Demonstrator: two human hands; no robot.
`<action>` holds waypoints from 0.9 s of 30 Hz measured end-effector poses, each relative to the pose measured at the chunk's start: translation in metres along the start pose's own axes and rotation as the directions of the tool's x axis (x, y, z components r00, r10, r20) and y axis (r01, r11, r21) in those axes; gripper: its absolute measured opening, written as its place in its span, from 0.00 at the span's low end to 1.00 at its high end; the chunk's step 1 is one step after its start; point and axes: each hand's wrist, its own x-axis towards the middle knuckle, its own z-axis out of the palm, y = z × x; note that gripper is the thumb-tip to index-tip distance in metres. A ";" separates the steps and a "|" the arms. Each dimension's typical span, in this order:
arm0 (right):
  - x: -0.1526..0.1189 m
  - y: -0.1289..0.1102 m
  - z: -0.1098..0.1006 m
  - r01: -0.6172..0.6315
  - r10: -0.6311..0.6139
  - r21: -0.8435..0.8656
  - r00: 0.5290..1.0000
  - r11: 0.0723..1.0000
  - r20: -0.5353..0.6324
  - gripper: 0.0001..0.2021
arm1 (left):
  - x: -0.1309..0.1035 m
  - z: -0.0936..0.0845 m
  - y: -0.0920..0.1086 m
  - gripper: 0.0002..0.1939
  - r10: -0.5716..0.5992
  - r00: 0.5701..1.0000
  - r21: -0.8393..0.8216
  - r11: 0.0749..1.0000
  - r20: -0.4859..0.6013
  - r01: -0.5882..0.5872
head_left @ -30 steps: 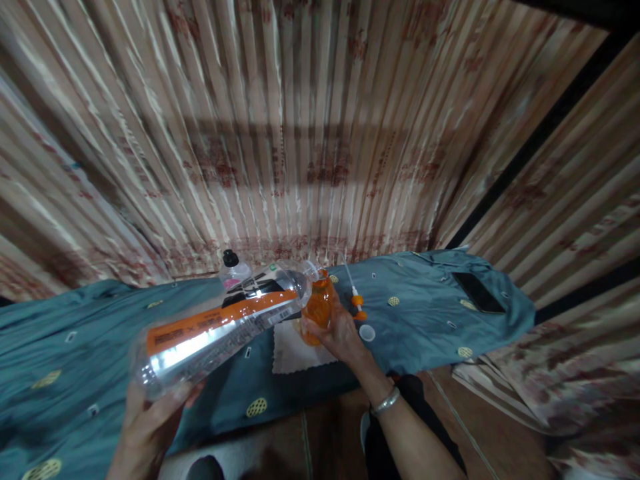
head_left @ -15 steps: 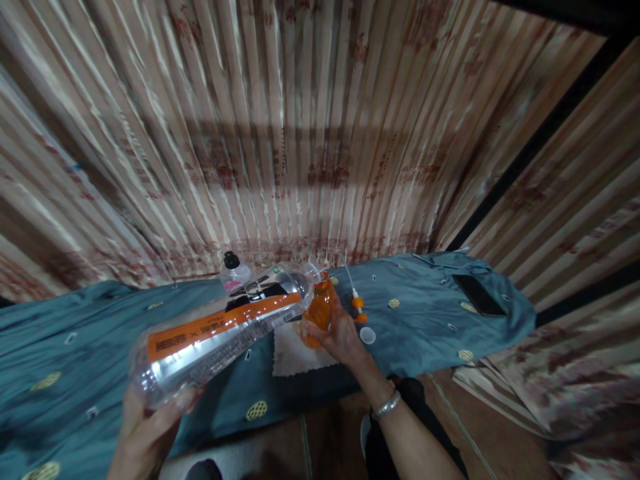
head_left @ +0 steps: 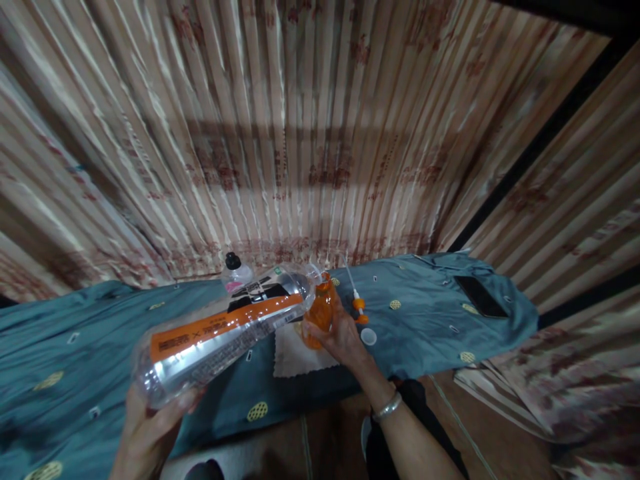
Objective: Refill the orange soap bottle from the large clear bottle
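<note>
My left hand (head_left: 155, 420) grips the base of a large clear plastic bottle (head_left: 225, 330) with an orange, black and silver label. The bottle lies tilted, its neck pointing right at the mouth of a small orange see-through bottle (head_left: 320, 312). Around that orange bottle my right hand (head_left: 343, 337) is closed, holding it roughly upright. Whether liquid runs between the two is too fine to make out. Just right of my right hand, an orange spray or pump head (head_left: 359, 310) with a thin clear tube lies on the cloth, near a round white cap (head_left: 369, 337).
A teal patterned cloth (head_left: 410, 340) covers the surface. Behind the large bottle stands a clear bottle with a black top (head_left: 235, 270). A pale cloth (head_left: 300, 360) lies beneath the hands, a black phone (head_left: 481, 297) at right. Pleated curtains (head_left: 300, 133) hang behind.
Both hands keep their hold, and the two bottles stay mouth to mouth in nearly the same pose. The whole view has shifted very slightly.
</note>
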 end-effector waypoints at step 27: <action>0.000 0.003 0.000 0.014 -0.015 -0.019 1.000 1.000 -0.014 0.50 | -0.005 -0.001 0.003 0.43 0.022 1.000 0.124 0.992 0.003 -0.022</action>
